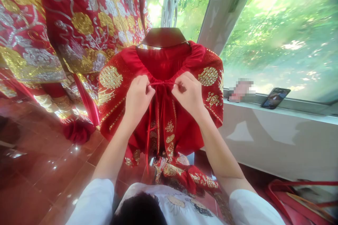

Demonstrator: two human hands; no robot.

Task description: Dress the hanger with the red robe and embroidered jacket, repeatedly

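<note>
In front of me a red garment point(182, 126) with gold embroidery hangs on a dark brown hanger point(165, 37). Its gathered neckline is drawn together at the front by a thin red drawstring point(162, 83), which is knotted or crossed between my hands. My left hand point(138, 95) is closed in a pinch on the string's left side. On the right side, my right hand point(188, 93) pinches the same string, with a small loop by its fingers. Loose red cord ends dangle down the garment's front. Both hands rest close against the fabric.
Larger red garments point(87, 17) with gold and silver embroidery hang at the left. A phone point(275, 97) leans on the windowsill point(311, 114) beside a pixelated patch. A red chair point(290, 197) stands at lower right. Embroidered red cloth point(195, 179) lies below the garment, above the tiled floor point(66, 182).
</note>
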